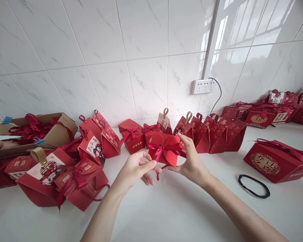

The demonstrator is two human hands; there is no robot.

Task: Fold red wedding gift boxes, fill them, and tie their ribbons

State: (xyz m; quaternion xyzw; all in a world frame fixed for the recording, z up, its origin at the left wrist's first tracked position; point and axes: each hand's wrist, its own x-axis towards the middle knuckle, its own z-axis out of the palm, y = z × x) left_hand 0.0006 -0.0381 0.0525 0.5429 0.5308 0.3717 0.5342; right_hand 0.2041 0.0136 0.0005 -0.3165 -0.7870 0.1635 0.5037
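Note:
A small bright red gift box (164,141), tied with a dark red ribbon bow, is held above the white counter. My right hand (192,164) grips its right side, the index finger along the upper corner and the thumb at the lower edge. Just left of the box is my left hand (137,168), its fingers loosely curved and apart, the tips close to the lower left corner. A thin dark red tassel (158,175) hangs below the box, near my left fingertips. Whether those fingertips touch the box is hard to make out.
Several red boxes (202,136) stand along the tiled wall. More boxes (42,178) and an open carton (50,134) with red ribbons are at left. On the right are a gold-printed box (270,163), a black loop (254,195) and stacked boxes (259,117). A power socket (203,86) is on the wall.

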